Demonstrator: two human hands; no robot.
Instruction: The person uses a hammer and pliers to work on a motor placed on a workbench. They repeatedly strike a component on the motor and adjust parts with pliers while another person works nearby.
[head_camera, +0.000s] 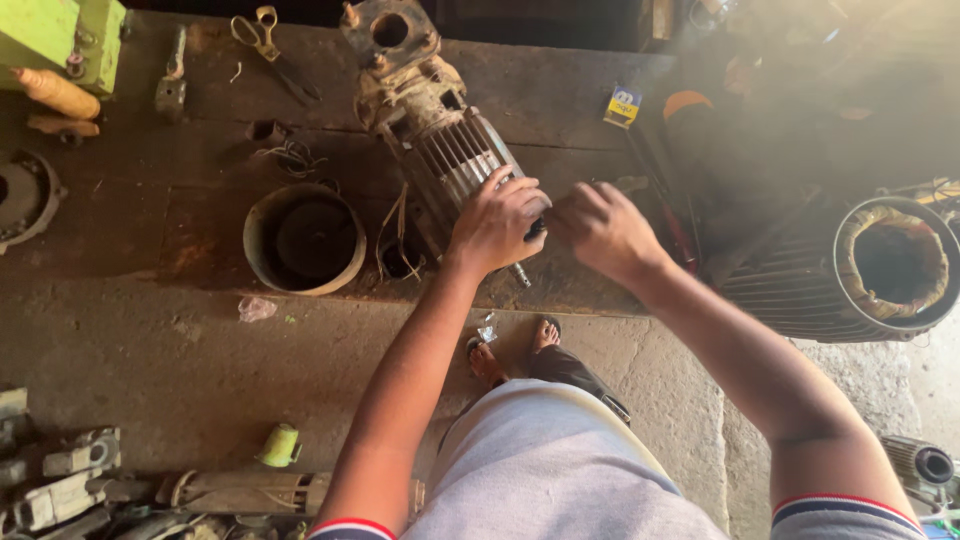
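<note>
Under left hand (497, 222), finned motor (440, 130)

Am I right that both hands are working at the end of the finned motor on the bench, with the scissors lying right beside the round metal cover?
Not quite. The head view shows both the left hand and right hand at the finned motor, but the scissors lie at the far edge of the bench, well apart from the round metal cover.

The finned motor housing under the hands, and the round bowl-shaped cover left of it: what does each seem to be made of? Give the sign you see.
Grey finned motor housing: probably cast metal, dull and grimy, with rust-brown patches. Round bowl-shaped cover: seemingly thin sheet metal, rusty rim.
</note>
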